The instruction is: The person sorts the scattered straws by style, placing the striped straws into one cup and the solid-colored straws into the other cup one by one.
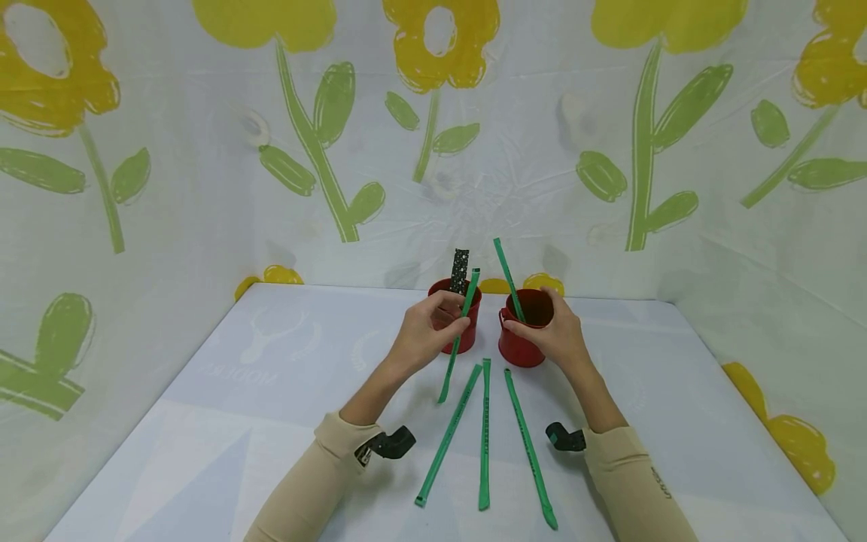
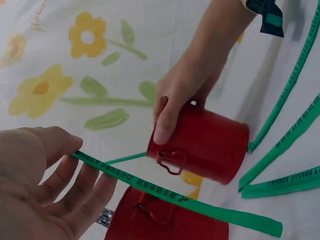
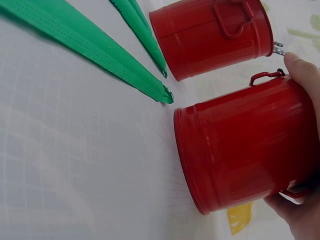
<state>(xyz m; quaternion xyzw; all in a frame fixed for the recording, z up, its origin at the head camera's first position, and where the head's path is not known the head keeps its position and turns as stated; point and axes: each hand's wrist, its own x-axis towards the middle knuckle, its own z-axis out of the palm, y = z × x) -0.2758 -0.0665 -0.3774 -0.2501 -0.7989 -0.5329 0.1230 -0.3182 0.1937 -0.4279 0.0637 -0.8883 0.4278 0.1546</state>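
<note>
My left hand (image 1: 420,335) pinches a slim green stick packet (image 1: 450,369) with dark print between thumb and fingers. It slants in front of the left red bucket (image 1: 467,339), overlapping it in the head view. A black packet with white specks (image 1: 459,271) sticks up out of that bucket. My right hand (image 1: 564,331) grips the rim of the other small red bucket (image 1: 521,351), thumb on the near side and fingers around the far side. Out of this bucket leans another green stick packet (image 1: 505,263). A wire handle (image 2: 172,162) hangs at its side.
Three more green stick packets lie on the white table (image 1: 271,421) in front of the buckets: a left one (image 1: 448,436), a middle one (image 1: 485,436) and a right one (image 1: 528,444). Behind the table hangs a flower-printed sheet (image 1: 515,150). Black wrist devices (image 1: 395,443) protrude from both sleeves.
</note>
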